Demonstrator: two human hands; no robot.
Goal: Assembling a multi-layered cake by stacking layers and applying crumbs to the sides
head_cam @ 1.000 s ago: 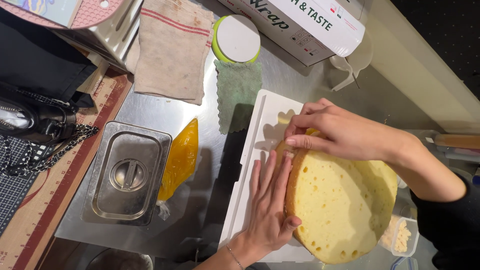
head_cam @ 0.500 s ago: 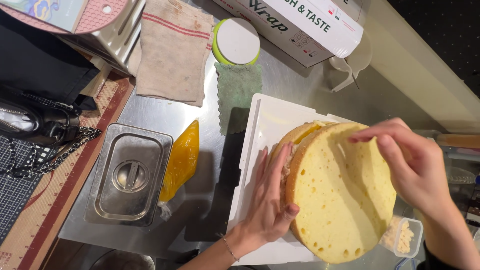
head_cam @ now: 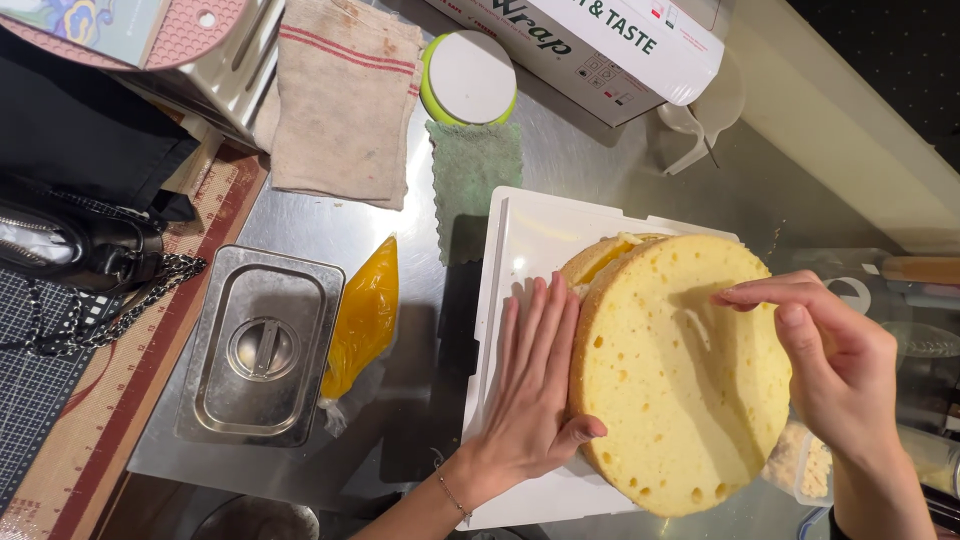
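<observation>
A round yellow sponge cake layer (head_cam: 680, 375) lies tilted on top of a lower cake layer (head_cam: 598, 258) with yellow filling, both on a white cutting board (head_cam: 520, 240). My left hand (head_cam: 530, 390) lies flat on the board with fingers together, pressed against the cake's left edge, thumb touching the sponge. My right hand (head_cam: 835, 365) hovers over the cake's right side, fingertips resting on the top of the sponge, holding nothing.
A yellow piping bag (head_cam: 362, 315) and a lidded steel pan (head_cam: 260, 345) lie left of the board. A green cloth (head_cam: 470, 170), a round green-rimmed lid (head_cam: 468, 78), a beige towel (head_cam: 345, 95) and a wrap box (head_cam: 610, 45) sit behind. A small container of crumbs (head_cam: 805, 465) stands at right.
The top sponge layer has been tipped down flatter over the lower layer. My right hand moved from the cake's far edge to its right side; my left hand stayed against the left edge.
</observation>
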